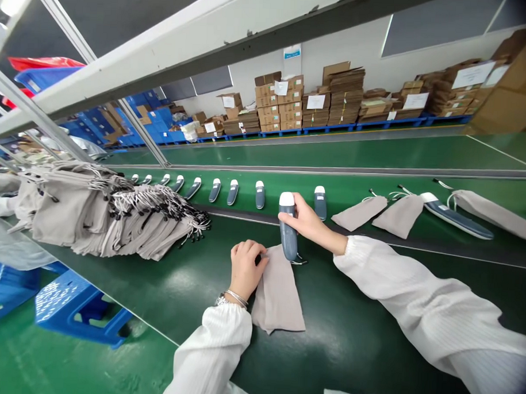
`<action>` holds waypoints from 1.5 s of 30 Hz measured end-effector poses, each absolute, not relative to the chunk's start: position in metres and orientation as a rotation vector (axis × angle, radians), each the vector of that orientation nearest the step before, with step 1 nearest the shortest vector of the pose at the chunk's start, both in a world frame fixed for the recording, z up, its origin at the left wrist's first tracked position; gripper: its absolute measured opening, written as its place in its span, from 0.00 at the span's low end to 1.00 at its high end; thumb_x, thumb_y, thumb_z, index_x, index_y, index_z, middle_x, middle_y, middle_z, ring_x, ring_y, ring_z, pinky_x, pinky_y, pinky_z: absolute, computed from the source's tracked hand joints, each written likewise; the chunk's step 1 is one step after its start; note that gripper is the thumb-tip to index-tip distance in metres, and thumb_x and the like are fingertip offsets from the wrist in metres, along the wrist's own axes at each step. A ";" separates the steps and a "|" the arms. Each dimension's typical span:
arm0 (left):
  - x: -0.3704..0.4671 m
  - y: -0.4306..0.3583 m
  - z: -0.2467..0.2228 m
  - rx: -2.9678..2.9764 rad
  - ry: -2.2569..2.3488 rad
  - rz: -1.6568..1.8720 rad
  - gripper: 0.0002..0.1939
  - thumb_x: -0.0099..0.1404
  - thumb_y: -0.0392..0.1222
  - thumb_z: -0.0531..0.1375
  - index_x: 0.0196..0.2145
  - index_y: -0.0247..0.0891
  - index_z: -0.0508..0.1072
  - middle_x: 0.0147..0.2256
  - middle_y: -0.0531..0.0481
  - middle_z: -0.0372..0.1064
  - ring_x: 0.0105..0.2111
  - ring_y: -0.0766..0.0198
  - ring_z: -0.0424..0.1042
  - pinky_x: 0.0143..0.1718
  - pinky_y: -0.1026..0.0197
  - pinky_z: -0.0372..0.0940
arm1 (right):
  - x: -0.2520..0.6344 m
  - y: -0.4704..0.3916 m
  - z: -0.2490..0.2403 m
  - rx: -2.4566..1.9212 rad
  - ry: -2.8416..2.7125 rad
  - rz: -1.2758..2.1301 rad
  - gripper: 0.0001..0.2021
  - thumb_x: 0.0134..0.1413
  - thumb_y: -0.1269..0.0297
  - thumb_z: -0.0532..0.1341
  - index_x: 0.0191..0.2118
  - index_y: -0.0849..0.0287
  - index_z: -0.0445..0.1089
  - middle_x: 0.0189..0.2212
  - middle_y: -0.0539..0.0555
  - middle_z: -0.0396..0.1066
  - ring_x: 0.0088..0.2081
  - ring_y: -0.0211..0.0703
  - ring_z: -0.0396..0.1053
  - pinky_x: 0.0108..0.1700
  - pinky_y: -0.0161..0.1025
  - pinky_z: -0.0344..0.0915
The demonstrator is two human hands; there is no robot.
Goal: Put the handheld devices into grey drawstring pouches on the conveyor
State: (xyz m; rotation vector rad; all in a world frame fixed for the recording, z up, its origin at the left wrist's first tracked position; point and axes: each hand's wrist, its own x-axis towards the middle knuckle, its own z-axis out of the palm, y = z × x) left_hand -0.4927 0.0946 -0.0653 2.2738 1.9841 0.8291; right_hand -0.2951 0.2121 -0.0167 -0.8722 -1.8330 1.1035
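Note:
A dark blue device with a white cap is upright in the grip of my right hand, above the top end of a grey drawstring pouch. The pouch lies flat on the green work surface. My left hand pinches the pouch's upper left edge, fingers curled. Behind, a row of similar devices lies on the green belt, and another device rests just beyond my right hand. Two grey pouches lie right of it.
A large heap of grey pouches with tangled cords covers the left side. A metal frame bar crosses overhead. Blue stools stand at lower left. Stacked cartons line the far wall. One device and a long pouch lie at right.

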 end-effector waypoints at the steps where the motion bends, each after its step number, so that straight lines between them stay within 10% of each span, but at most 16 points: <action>1: -0.493 0.096 -0.064 2.309 1.973 0.820 0.04 0.64 0.34 0.61 0.33 0.42 0.71 0.37 0.51 0.73 0.43 0.56 0.69 0.56 0.47 0.55 | -0.295 0.213 -0.017 -0.883 -1.837 1.079 0.20 0.58 0.56 0.62 0.51 0.55 0.56 0.36 0.49 0.64 0.34 0.40 0.65 0.32 0.36 0.63; 17: -0.482 0.075 -0.016 2.130 1.533 1.036 0.07 0.63 0.35 0.58 0.28 0.42 0.67 0.30 0.53 0.70 0.37 0.59 0.69 0.51 0.52 0.60 | -0.290 0.188 0.006 -0.881 -1.726 1.072 0.33 0.58 0.56 0.63 0.63 0.48 0.45 0.42 0.54 0.64 0.29 0.41 0.68 0.27 0.38 0.68; 27: -0.465 0.084 -0.001 1.652 1.519 1.639 0.06 0.60 0.41 0.66 0.29 0.40 0.74 0.41 0.45 0.72 0.42 0.58 0.72 0.38 0.60 0.66 | -0.288 0.176 0.016 -0.660 -2.233 1.523 0.19 0.68 0.51 0.54 0.55 0.55 0.70 0.35 0.51 0.69 0.26 0.32 0.60 0.27 0.31 0.57; 35: -0.492 0.093 0.000 1.159 1.393 1.822 0.10 0.63 0.48 0.66 0.34 0.40 0.72 0.25 0.57 0.62 0.19 0.73 0.55 0.19 0.68 0.50 | -0.230 0.170 0.056 -0.600 -1.435 1.771 0.08 0.59 0.61 0.62 0.40 0.53 0.62 0.21 0.41 0.41 0.20 0.30 0.38 0.19 0.28 0.41; 40: -0.463 0.119 -0.028 1.746 1.367 1.233 0.11 0.71 0.43 0.56 0.41 0.40 0.77 0.38 0.47 0.73 0.34 0.64 0.71 0.36 0.61 0.68 | -0.223 0.200 0.079 -0.630 -1.343 1.121 0.04 0.64 0.62 0.57 0.42 0.51 0.61 0.22 0.42 0.45 0.20 0.32 0.45 0.29 0.34 0.64; 45: -0.441 0.153 -0.060 2.089 1.429 0.957 0.12 0.68 0.33 0.55 0.45 0.41 0.76 0.48 0.45 0.72 0.52 0.56 0.70 0.57 0.53 0.64 | -0.254 0.275 0.064 -0.946 -1.734 0.544 0.15 0.64 0.65 0.56 0.55 0.55 0.60 0.33 0.51 0.68 0.31 0.39 0.66 0.38 0.40 0.69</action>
